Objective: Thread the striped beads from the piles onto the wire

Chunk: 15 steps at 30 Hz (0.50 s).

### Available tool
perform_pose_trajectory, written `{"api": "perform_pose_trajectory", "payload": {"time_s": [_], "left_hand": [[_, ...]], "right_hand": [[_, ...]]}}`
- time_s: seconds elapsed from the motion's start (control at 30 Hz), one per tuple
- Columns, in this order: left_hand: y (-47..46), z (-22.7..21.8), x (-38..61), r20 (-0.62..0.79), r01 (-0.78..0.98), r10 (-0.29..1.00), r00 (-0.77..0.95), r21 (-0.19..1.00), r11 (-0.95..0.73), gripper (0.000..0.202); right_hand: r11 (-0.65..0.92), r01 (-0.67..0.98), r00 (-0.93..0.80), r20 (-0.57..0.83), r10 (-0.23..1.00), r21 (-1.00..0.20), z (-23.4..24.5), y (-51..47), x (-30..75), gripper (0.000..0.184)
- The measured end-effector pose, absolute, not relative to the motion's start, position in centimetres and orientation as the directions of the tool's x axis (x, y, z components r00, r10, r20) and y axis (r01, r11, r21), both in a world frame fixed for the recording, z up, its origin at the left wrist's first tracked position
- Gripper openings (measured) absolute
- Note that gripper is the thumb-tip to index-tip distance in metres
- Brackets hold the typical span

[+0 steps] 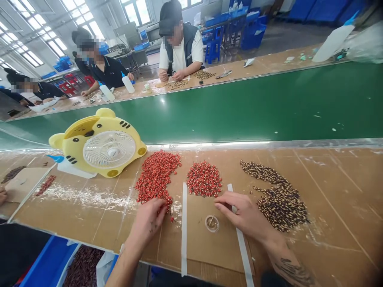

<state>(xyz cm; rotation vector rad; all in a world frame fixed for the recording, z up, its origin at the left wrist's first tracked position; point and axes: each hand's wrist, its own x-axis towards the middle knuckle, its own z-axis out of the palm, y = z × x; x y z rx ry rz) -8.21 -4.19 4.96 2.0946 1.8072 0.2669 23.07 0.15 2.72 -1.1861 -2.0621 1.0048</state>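
My left hand (149, 217) is at the lower edge of a large pile of small red pieces with pale tips (157, 171). Its thumb and fingers are drawn together, and whatever is between them is too small to make out. My right hand (243, 212) reaches over the taped cardboard sheet (203, 247), fingertips pinched just below a smaller heap of red and dark pieces (204, 179). Anything in that pinch is hidden. A small round clear dish (212, 224) stands on the sheet, left of the right hand. Right of this hand spreads a pile of dark-and-cream pieces (283, 203).
A yellow animal-faced fan (104, 145) sits at the left, with a white squeeze bottle (74, 169) beneath it. Behind the bench runs a green conveyor belt (239, 107). Several people work across it. A blue bin (44, 263) is below the bench edge.
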Motion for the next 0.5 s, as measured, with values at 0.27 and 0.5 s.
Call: {"api": "perform_pose_trajectory", "payload": {"time_s": [0.27, 0.5], "left_hand": [[-8.1, 2.5, -5.9, -0.186, 0.923, 0.968, 0.170, 0.373, -0.090, 0.026], [-7.4, 3.0, -4.7, -0.287, 0.939, 0.936, 0.206, 0.326, -0.107, 0.024]], "right_hand": [[0.351, 0.483, -0.593, -0.005, 0.805, -0.802, 3.0, 0.0, 23.0, 0.018], [0.317, 0.468, -0.584, -0.020, 0.811, -0.825, 2.3, 0.0, 23.0, 0.012]]}}
